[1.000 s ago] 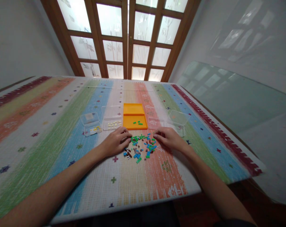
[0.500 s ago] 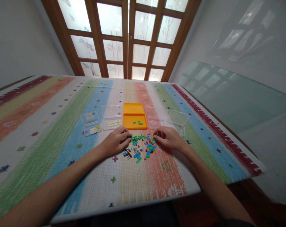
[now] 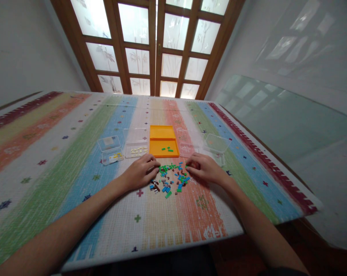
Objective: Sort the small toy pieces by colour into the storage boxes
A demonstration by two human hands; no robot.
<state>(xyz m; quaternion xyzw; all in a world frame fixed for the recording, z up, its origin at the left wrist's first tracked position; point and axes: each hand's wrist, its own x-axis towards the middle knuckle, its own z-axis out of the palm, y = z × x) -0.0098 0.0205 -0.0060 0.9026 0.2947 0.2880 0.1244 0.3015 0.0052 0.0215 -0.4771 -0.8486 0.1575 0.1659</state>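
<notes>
A loose pile of small toy bricks (image 3: pixel 167 188), green, blue, dark brown and some whitish, lies on the striped cloth between my hands. My left hand (image 3: pixel 143 170) rests at the pile's left edge, its fingers curled together beside the green bricks (image 3: pixel 165 168). Whatever those fingertips hold, if anything, is hidden. On the right side, my right hand (image 3: pixel 203 168) has thumb and forefinger bent into a pinch, with a tiny green brick (image 3: pixel 186 165) seen at the tips. Beyond the pile, an open orange case (image 3: pixel 154 150) has a few green bricks (image 3: pixel 167 149) in it.
An open clear box (image 3: pixel 104 159) with yellow pieces stands left, beside another clear box (image 3: pixel 127 153) with cream pieces. Further clear boxes (image 3: pixel 216 143) stand open right of the orange case. The patterned tablecloth (image 3: pixel 76 153) covers the table, with glass-paned doors (image 3: pixel 154 50) behind.
Hardly anything differs. My right fingers have shifted very slightly at the pile's right edge; my left hand stays in place.
</notes>
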